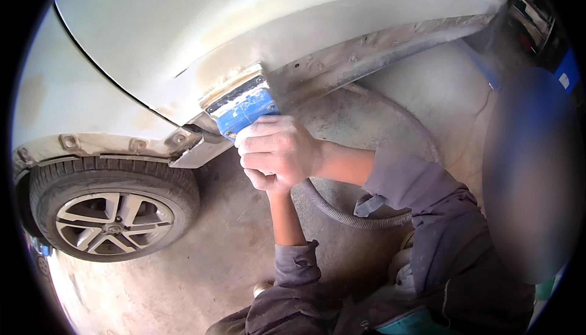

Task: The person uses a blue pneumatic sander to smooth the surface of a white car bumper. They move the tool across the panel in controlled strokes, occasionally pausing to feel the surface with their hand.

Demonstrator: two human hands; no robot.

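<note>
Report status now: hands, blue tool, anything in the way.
Hands bunched together at the tool, left grip mostly hidden. Blue tool up against the car panel's lower part. Hose loops beneath right forearm.

So my left hand (272,185) is mostly buried behind my right hand (282,149), which also covers the blue sander's (247,109) near end. My right sleeve (421,194) blocks some hose (356,221) around 4 o'clock. Car body (146,29) runs off at 12. Dark oval (537,176) at 3? Total blur, can't tell.
</note>
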